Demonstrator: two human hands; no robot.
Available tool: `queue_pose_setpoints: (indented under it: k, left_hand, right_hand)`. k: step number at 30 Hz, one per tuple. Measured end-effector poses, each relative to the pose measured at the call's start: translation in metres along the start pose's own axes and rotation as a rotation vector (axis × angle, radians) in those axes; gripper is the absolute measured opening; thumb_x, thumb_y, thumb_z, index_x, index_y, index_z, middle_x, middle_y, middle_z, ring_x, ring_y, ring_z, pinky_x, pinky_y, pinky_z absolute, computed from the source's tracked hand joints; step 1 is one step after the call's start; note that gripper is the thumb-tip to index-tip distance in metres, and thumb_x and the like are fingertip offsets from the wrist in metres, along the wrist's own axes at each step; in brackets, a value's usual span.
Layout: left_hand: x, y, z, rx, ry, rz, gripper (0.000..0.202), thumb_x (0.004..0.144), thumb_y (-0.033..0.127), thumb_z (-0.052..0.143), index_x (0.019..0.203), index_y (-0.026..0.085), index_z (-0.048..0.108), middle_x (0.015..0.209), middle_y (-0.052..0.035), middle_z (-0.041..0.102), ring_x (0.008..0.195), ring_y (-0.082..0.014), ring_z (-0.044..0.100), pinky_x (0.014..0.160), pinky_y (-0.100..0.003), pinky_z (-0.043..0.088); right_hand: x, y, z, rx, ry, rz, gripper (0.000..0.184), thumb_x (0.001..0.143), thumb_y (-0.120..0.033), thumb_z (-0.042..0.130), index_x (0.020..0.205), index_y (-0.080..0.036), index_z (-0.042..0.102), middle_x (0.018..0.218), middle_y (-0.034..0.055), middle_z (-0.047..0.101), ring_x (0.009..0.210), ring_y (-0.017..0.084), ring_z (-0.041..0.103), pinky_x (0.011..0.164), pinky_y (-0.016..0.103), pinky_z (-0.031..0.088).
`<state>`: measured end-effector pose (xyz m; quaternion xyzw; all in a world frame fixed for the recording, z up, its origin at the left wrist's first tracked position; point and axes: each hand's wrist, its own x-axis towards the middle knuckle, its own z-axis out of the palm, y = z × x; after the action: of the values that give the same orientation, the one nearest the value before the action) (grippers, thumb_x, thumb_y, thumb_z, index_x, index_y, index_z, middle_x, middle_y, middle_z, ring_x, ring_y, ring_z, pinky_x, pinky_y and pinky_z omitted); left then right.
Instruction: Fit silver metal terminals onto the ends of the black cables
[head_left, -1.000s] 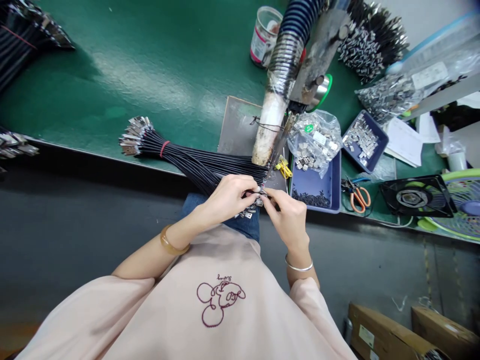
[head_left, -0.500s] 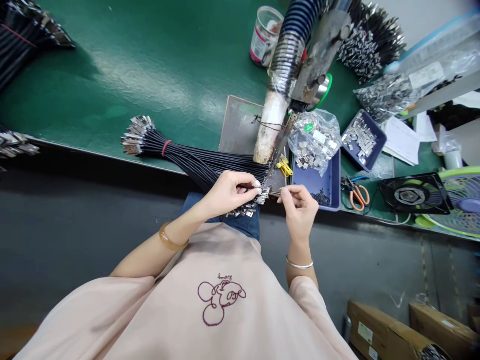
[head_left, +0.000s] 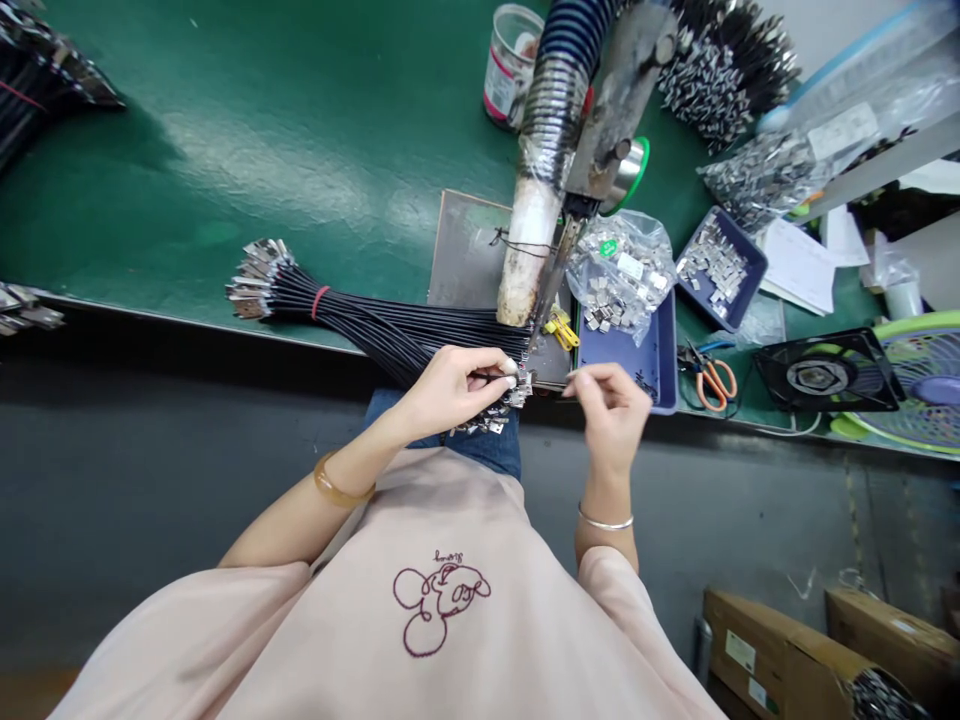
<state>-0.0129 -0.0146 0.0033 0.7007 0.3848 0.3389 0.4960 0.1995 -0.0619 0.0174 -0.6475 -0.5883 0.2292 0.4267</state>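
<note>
Left hand [head_left: 461, 388] hides part of the black cable bundle [head_left: 397, 325] mid-frame, and whether the right hand [head_left: 611, 405] pinches anything is too tiny to tell. Left edge chops another bundle [head_left: 37, 85], upper left; right edge clips the green fan [head_left: 934, 390].

Black cables [head_left: 405, 322] are lying bundled along the edge of the counter [head_left: 300, 150], red band [head_left: 320, 302] cinching them near the left end, silver plugs [head_left: 257, 282] fanning out there, more plugs [head_left: 489, 424] clustering at the right.

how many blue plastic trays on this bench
2: a larger blue plastic tray beside the right hand, partly under a clear plastic bag, and a smaller blue tray farther right. Others may be hidden.
</note>
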Motion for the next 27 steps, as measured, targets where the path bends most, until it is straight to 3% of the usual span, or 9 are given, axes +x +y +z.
queue_pose_setpoints:
  k: [2, 6, 9, 11, 16, 21, 24, 27]
  left_hand:
    - [0.002, 0.001, -0.001, -0.015, -0.024, -0.013, 0.014, 0.084, 0.019, 0.061, 0.085, 0.011, 0.073, 0.067, 0.001, 0.063, 0.055, -0.0067, 0.04, 0.053, -0.02, 0.032]
    - [0.008, 0.0, 0.0, -0.03, -0.015, -0.001, 0.015, 0.083, 0.019, 0.06, 0.084, 0.011, 0.074, 0.07, -0.0008, 0.066, 0.057, -0.0073, 0.045, 0.053, -0.019, 0.033]
    - [0.01, -0.002, 0.002, -0.02, -0.015, 0.0, 0.016, 0.083, 0.019, 0.059, 0.083, 0.012, 0.073, 0.069, -0.0003, 0.066, 0.058, -0.0073, 0.046, 0.052, -0.019, 0.032]
    - [0.01, -0.002, 0.003, -0.019, 0.003, -0.013, 0.014, 0.082, 0.019, 0.06, 0.08, 0.012, 0.072, 0.067, 0.0003, 0.064, 0.057, -0.0074, 0.046, 0.052, -0.019, 0.033]
    - [0.01, -0.002, 0.007, -0.038, 0.07, -0.038, 0.014, 0.081, 0.02, 0.061, 0.071, 0.012, 0.068, 0.065, -0.0005, 0.064, 0.059, -0.0089, 0.052, 0.055, -0.019, 0.039]
    - [0.011, -0.001, 0.009, -0.036, 0.079, -0.068, 0.012, 0.079, 0.019, 0.062, 0.072, 0.012, 0.068, 0.066, -0.001, 0.065, 0.06, -0.0093, 0.054, 0.056, -0.019, 0.041]
    - [0.01, 0.0, 0.01, -0.029, 0.095, -0.074, 0.012, 0.079, 0.02, 0.062, 0.072, 0.012, 0.067, 0.067, -0.0007, 0.065, 0.061, -0.009, 0.054, 0.055, -0.018, 0.041]
    - [0.008, -0.001, 0.011, -0.014, 0.111, -0.077, 0.009, 0.078, 0.019, 0.063, 0.072, 0.013, 0.067, 0.068, -0.0001, 0.065, 0.062, -0.0088, 0.055, 0.055, -0.017, 0.041]
  right_hand:
    - [0.012, 0.013, -0.019, -0.191, 0.085, 0.01, 0.027, 0.091, -0.041, 0.06, 0.081, -0.018, 0.068, 0.066, -0.0018, 0.063, 0.051, 0.009, 0.043, 0.053, 0.025, 0.034]
    - [0.041, 0.041, -0.037, -0.427, -0.114, -0.016, 0.019, 0.086, -0.035, 0.065, 0.08, -0.018, 0.069, 0.079, 0.001, 0.069, 0.056, 0.01, 0.044, 0.06, 0.027, 0.036]
    - [0.052, 0.048, -0.036, -0.47, -0.249, -0.027, 0.014, 0.085, -0.031, 0.064, 0.08, -0.018, 0.068, 0.081, 0.0017, 0.07, 0.058, 0.011, 0.047, 0.062, 0.027, 0.036]
    - [0.052, 0.046, -0.034, -0.511, -0.268, -0.046, 0.014, 0.087, -0.03, 0.061, 0.081, -0.019, 0.066, 0.082, 0.002, 0.069, 0.059, 0.012, 0.05, 0.063, 0.028, 0.036]
    - [0.04, 0.039, -0.032, -0.66, -0.177, -0.107, 0.014, 0.094, -0.029, 0.054, 0.086, -0.02, 0.062, 0.087, 0.0029, 0.066, 0.065, 0.015, 0.053, 0.063, 0.029, 0.033]
    - [0.038, 0.036, -0.031, -0.748, -0.205, -0.111, 0.011, 0.093, -0.027, 0.057, 0.085, -0.021, 0.062, 0.09, 0.0024, 0.065, 0.067, 0.015, 0.053, 0.059, 0.029, 0.027]
    - [0.035, 0.035, -0.031, -0.631, -0.127, -0.087, 0.008, 0.09, -0.023, 0.059, 0.083, -0.021, 0.061, 0.075, -0.0016, 0.059, 0.058, 0.012, 0.046, 0.06, 0.028, 0.029]
    - [0.029, 0.035, -0.03, -0.499, 0.026, -0.016, 0.011, 0.09, -0.027, 0.06, 0.08, -0.021, 0.061, 0.053, -0.009, 0.037, 0.047, 0.011, 0.032, 0.057, 0.028, 0.029]
